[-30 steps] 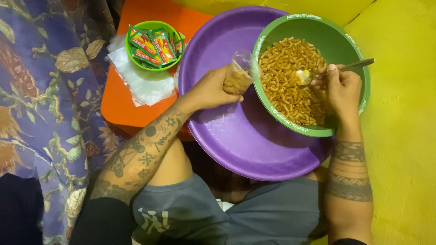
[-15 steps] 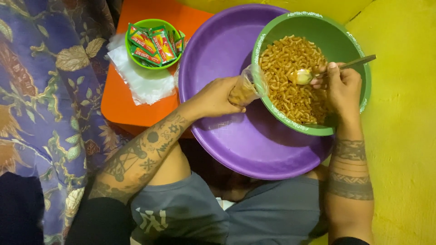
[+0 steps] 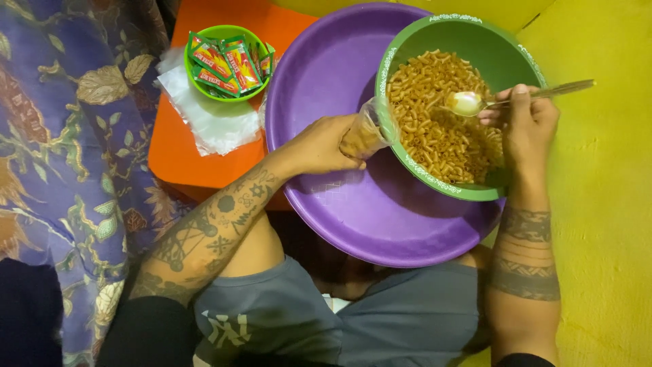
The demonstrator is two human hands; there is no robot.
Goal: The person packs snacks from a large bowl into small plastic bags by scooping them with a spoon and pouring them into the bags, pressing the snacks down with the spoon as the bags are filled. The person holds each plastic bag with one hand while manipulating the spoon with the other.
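Orange-brown macaroni is filling the green bowl [image 3: 468,41], which is sitting tilted inside the big purple basin [image 3: 326,75], and I am working at that bowl with both hands. My left hand [image 3: 319,144] is closing round a small clear plastic bag [image 3: 365,132], already partly filled with macaroni, and holding its mouth right against the bowl's left rim. My right hand [image 3: 528,122] is reaching in from the bowl's right side, pinching the metal spoon [image 3: 468,103] by its handle between thumb and fingers, with the spoon's head hovering just above the heap of pasta [image 3: 441,136]; I cannot tell for sure whether it is carrying any pieces. So I am judging this to be the scooping-and-bagging step, with the bag not yet full. The next move is calling for a level spoonful carried leftward across the bowl to the bag's mouth, which my left hand needs to keep open and steady so nothing is spilling into the basin. Well to the left of the bowl, a small green dish [image 3: 227,64] of seasoning sachets and a stack of empty clear bags [image 3: 210,122] are waiting on an orange stool [image 3: 183,156].
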